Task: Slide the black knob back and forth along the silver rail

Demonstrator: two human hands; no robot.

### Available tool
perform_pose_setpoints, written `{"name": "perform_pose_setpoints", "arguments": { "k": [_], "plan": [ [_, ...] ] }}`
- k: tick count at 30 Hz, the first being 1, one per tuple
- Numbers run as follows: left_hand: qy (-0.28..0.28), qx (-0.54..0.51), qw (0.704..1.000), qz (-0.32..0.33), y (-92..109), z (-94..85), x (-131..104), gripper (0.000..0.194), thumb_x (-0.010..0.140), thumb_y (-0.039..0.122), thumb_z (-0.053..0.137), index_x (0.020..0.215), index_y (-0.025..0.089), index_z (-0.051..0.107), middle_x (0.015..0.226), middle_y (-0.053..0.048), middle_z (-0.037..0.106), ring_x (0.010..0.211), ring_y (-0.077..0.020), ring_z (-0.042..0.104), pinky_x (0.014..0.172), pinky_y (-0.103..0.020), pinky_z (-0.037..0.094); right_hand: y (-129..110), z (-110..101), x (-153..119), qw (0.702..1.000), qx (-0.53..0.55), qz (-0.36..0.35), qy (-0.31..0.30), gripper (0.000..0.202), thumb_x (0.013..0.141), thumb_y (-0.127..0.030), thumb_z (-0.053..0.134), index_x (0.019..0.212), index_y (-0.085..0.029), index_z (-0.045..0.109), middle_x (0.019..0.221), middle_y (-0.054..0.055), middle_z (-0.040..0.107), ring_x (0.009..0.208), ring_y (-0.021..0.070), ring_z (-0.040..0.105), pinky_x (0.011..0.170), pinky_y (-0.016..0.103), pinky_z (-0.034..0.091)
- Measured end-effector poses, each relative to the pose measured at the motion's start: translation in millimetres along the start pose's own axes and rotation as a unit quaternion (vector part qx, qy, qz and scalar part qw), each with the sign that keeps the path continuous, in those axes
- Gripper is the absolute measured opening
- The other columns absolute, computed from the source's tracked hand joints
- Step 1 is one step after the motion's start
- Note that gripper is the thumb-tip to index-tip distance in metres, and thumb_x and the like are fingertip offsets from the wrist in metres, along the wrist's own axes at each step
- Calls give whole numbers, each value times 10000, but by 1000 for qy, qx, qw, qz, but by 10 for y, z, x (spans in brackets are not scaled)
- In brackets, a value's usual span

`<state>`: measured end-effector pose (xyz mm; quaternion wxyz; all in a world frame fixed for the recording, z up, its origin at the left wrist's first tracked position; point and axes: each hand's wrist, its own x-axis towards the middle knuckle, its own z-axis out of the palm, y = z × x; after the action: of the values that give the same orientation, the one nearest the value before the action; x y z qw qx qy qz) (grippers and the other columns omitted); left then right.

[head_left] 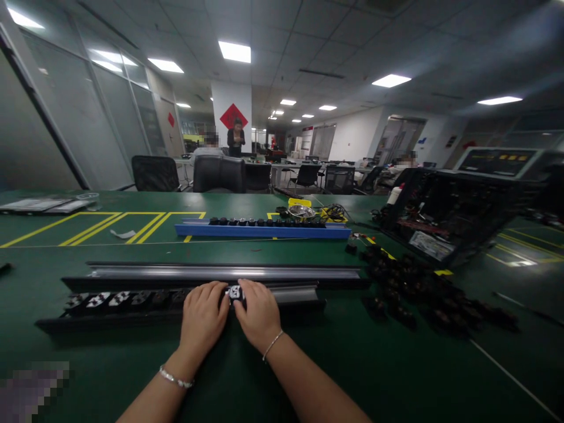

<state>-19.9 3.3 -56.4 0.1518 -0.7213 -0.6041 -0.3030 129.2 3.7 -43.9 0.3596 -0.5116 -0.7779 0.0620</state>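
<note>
A long black channel rail (295, 295) lies across the green table in front of me. A row of small black and white parts (118, 299) fills its left stretch, while the right stretch shows bare metal. My left hand (203, 317) is closed over the rail, its thumb and fingertips against the left side of a small black-and-white part (235, 292). From the right, my right hand (259, 314) closes on the same part, thumb in front and fingers behind. The fingers partly hide this part and its neighbours. Just behind runs a second black rail (220, 272) with a shiny inside.
Farther back, a blue rail (264, 232) carries a row of black parts. Loose black parts (418, 288) lie heaped at the right, near an open black case (440, 217). A metal dish (301, 210) stands behind the blue rail. A person (237, 138) stands in the background.
</note>
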Motion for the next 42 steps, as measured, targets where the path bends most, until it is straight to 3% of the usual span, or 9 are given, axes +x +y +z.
{"name": "perform_pose_setpoints", "arguments": {
  "k": [4,10,25,42],
  "plan": [
    [0,15,1000,-10,58,9,-8,274,833,289,437,1019,191,613,1036,-78,650,990,-240,544,900,-400,360,-65,66,40,999,-33,30,-5,314,823,-340,525,1120,-255,585,1072,25,650,1014,190,531,871,344,394],
    [-4,17,1000,-20,77,0,-3,256,819,267,443,992,203,620,1028,-70,653,978,-240,547,901,-407,353,-72,92,32,998,-47,49,3,286,808,-372,540,1065,-265,604,1029,23,663,996,185,533,848,340,369],
    [-12,21,1000,-18,49,3,-7,238,813,261,451,975,225,622,1025,-55,651,974,-233,553,880,-393,361,-83,131,40,997,-46,65,22,220,772,-291,542,964,-213,619,920,39,667,920,190,556,813,319,385],
    [-15,20,999,-22,62,-14,2,233,825,259,434,969,221,614,1023,-55,646,975,-234,550,887,-397,355,8,79,-2,994,-28,92,49,237,731,-235,560,958,-202,619,931,46,661,899,213,538,818,332,389]
  ]
}}
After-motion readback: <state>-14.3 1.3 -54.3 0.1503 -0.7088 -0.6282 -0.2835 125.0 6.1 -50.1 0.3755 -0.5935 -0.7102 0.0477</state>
